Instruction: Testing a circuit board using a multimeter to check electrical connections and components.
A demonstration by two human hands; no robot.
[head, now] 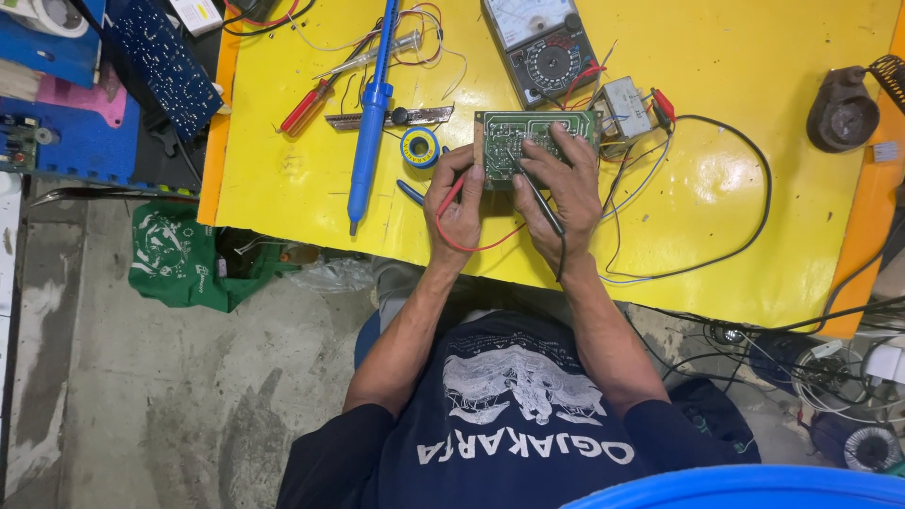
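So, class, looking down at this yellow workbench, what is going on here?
A person is probing a green circuit board on the yellow table. The left hand holds a red probe at the board's left edge; the right hand holds a black probe against its face. Both leads run towards the analogue meter behind the board. A blue desoldering pump, solder reel and red screwdriver lie untouched to the left.

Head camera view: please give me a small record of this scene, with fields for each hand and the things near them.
Surface: yellow table
Left hand: holds red probe on the green circuit board
Right hand: holds black probe on the same board
Behind board: analog multimeter, small transformer
Left of board: solder spool, blue desoldering pump, red screwdriver
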